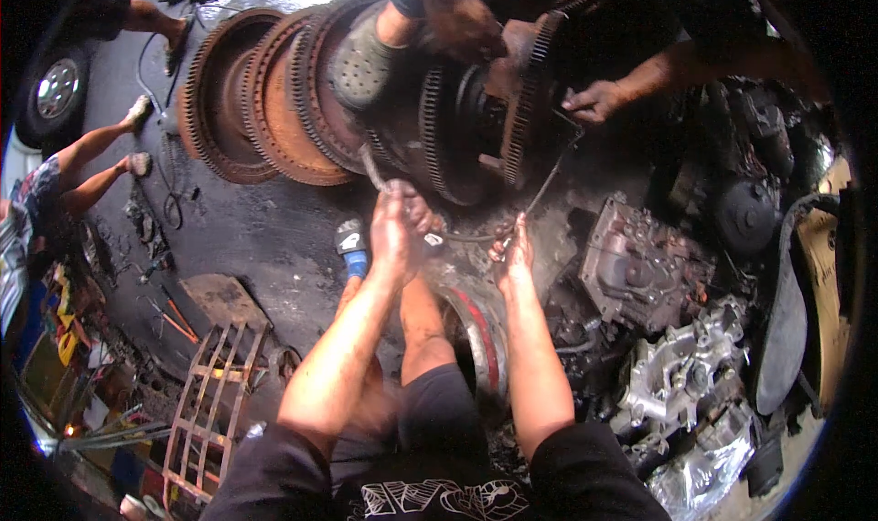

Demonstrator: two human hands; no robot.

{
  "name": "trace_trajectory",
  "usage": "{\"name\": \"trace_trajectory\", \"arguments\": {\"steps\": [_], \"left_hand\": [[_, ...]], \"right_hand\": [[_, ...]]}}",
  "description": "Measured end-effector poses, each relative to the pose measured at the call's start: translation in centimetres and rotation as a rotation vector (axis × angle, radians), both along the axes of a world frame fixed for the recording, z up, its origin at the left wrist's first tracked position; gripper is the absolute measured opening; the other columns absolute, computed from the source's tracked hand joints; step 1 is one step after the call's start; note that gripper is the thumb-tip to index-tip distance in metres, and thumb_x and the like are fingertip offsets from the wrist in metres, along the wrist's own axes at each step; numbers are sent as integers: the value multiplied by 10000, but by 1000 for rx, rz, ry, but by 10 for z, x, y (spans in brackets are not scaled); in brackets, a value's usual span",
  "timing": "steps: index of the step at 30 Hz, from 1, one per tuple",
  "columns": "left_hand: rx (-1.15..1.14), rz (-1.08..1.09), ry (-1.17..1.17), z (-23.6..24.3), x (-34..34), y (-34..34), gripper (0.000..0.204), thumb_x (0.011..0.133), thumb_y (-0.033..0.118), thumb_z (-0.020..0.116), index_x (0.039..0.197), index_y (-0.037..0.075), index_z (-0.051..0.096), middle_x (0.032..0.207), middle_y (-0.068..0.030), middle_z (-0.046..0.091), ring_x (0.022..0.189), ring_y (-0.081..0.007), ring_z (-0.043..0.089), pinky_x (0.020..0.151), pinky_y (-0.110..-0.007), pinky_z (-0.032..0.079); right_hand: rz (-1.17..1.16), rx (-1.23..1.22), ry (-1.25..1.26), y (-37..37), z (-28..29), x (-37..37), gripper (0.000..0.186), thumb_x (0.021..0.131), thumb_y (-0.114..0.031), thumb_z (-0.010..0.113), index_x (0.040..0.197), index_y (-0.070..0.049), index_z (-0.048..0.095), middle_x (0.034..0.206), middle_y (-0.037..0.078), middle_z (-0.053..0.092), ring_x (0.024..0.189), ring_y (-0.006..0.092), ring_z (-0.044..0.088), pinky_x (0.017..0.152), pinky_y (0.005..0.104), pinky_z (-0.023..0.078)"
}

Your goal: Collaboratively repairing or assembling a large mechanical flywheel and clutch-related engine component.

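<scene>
My left hand (399,228) is closed around a short greyish bar (372,166), whose far end reaches the rim of a rusty toothed flywheel (315,109). My right hand (514,245) grips the lower end of a thin metal rod (549,182). The rod slants up and right to a bend beside a co-worker's hand (596,102). Just left of that hand, a dark toothed flywheel (523,109) stands on edge. The co-worker's other hand (466,29), blurred, is at a rusty block (519,45) by this flywheel's top. A foot in a grey-green clog (359,71) rests on the flywheels.
More rusty flywheels (229,91) lean in a row at the far left. A gearbox housing (640,265) and a silver engine casting (681,365) lie to the right. A slatted metal rack (212,402) is at the near left. Another person's legs (91,150) show at the left.
</scene>
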State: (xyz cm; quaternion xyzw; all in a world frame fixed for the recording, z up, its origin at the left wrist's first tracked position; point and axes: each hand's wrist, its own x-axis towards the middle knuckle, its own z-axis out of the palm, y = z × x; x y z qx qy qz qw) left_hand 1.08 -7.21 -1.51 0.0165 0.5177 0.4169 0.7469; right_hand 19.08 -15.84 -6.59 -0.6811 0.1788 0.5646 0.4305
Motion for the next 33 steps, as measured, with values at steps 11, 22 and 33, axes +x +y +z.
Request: {"name": "trace_trajectory", "arguments": {"steps": [11,22,33], "left_hand": [[362,277,-41,195,-34,39,389,1076,424,321,820,134,360,610,18,279,556,-137,294,598,-323,338],[400,237,-120,180,-68,44,358,1059,388,418,846,104,373,695,12,317,654,-134,342,674,-328,359],[329,19,-44,143,-115,78,332,1068,360,433,878,90,456,744,32,432,710,-93,419,664,-260,366]], "right_hand": [[-414,308,71,114,127,-92,313,1032,-360,496,782,-179,450,640,-54,323,551,107,283,517,282,252],[-538,395,58,140,116,-123,343,1012,-310,482,694,-183,462,561,-63,367,473,89,326,431,263,265],[-453,357,-92,135,70,-134,411,1023,-413,456,682,-185,487,583,-62,481,503,119,427,476,288,353]]}}
